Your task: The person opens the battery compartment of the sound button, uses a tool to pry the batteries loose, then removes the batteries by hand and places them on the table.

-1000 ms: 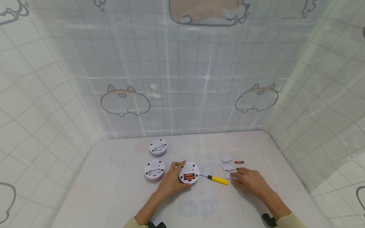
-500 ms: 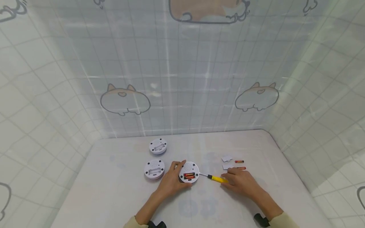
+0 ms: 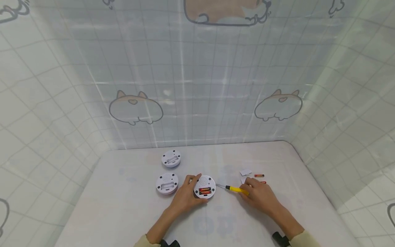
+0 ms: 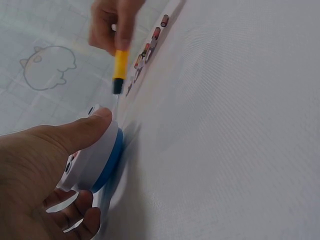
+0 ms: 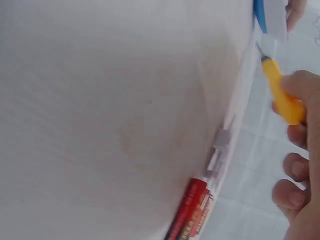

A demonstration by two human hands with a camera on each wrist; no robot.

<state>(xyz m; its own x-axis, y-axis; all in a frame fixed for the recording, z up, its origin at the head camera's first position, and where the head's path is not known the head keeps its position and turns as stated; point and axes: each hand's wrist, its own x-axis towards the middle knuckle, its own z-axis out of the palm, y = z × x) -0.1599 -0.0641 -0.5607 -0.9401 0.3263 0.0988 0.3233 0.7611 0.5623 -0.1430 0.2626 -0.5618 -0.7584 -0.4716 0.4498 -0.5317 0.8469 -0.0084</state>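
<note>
My left hand grips a round white device with a speaker grille, its thumb and fingers spread around the rim. Two red-and-black batteries lie in the device's open compartment. A blue underside shows on it in the left wrist view. In my right hand, thumb and fingers pinch the yellow handle of a screwdriver. Its thin metal shaft points left at the device, the tip close to the rim. The ring and little fingers of that hand curl below the handle in the right wrist view.
Two similar white devices with bare battery slots stand to the left, one behind the other. Right of the screwdriver lie small white covers, partly hidden by my right hand, and loose red batteries. A tiled-pattern curtain rises behind the table.
My right hand has moved left from the white covers and taken hold of the screwdriver, whose handle has shifted slightly up and right. My left hand and the device stay in place.
</note>
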